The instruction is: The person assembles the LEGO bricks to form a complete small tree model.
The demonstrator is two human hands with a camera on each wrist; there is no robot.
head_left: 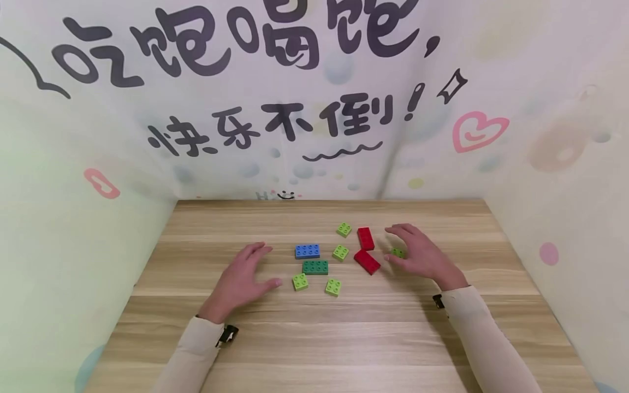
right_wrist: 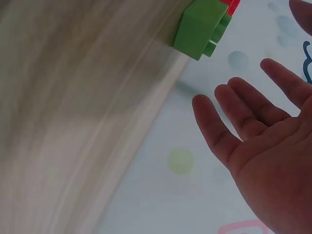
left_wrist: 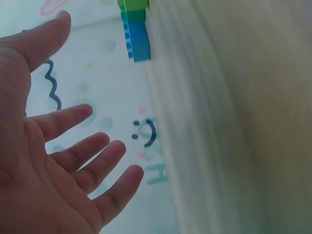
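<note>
My left hand (head_left: 241, 281) hovers with spread fingers left of the bricks, holding nothing. Nearest to it are a blue brick (head_left: 307, 251), a dark green brick (head_left: 315, 267) and a lime brick (head_left: 300, 282). On the other side, my right hand (head_left: 420, 254) is held with loosely extended fingers above a lime brick (head_left: 398, 252), which it partly hides in the head view. The right wrist view shows that green brick (right_wrist: 199, 30) apart from the fingertips. Two red bricks, one upper (head_left: 366, 238) and one lower (head_left: 367, 262), lie just left of the right hand.
More small lime bricks lie mid-table: one at the back (head_left: 344, 229), one in the centre (head_left: 340, 252), one nearer me (head_left: 333, 287). The wooden table (head_left: 314, 349) meets a printed wall (head_left: 295, 174) behind and side walls left and right.
</note>
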